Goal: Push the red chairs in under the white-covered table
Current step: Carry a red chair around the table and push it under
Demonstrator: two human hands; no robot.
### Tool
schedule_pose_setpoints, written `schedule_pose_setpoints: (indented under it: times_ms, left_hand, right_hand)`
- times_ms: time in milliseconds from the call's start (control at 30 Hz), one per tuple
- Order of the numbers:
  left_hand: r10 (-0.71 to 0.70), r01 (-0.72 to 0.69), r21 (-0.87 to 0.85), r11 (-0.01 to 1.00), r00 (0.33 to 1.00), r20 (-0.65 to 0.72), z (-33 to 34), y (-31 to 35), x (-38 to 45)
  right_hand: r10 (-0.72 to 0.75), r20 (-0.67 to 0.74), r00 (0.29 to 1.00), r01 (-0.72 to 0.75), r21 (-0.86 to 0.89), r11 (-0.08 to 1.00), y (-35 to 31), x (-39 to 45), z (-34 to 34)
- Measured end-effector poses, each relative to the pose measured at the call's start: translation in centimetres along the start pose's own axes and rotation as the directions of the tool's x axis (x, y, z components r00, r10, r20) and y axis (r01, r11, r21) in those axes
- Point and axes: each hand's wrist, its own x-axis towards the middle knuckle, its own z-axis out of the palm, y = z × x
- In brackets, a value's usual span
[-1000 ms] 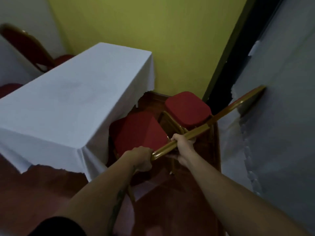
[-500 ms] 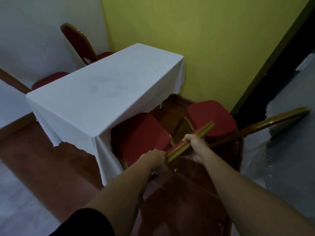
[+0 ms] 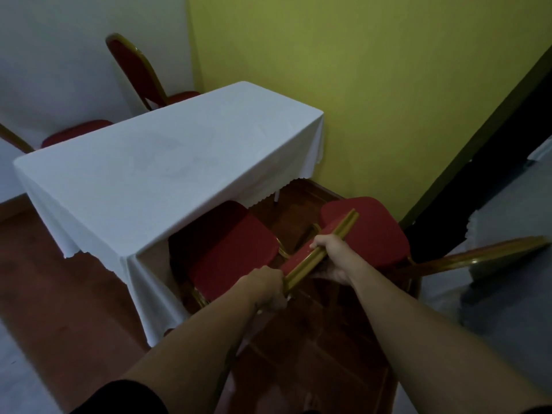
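Both the left hand [image 3: 266,286] and right hand [image 3: 332,256] are clamping the gold metal backrest [image 3: 321,250] of the red padded chair [image 3: 231,248], whose seat is sliding further beneath the white-covered table [image 3: 161,162] than earlier, nearing fully tucked.

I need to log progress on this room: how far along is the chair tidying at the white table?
Partly done. The near chair has its seat partly under the white tablecloth; left hand and right hand grip its gold backrest, pushing. Left: the second chair stands clear of the table by the yellow wall. Two far-side chairs show seats beyond the table edge; how far in they are is unclear.
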Motion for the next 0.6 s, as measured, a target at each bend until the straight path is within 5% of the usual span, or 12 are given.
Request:
schedule_pose_setpoints:
  times_ms: [267, 600]
  left_hand:
    - [-0.214, 0.199, -0.175, 0.964, 0.974, -0.069, -3.1, 3.1, 4.8]
    - [-0.388, 0.354, -0.302, 0.885, 0.920, -0.057, -5.5, 3.3, 7.1]
  right_hand:
    - [0.015, 0.182, 0.983, -0.003, -0.069, 0.998, -5.9, 7.0, -1.7]
    - [-0.053, 0.211, 0.976, 0.069, -0.067, 0.995, -8.0, 12.0, 0.0]
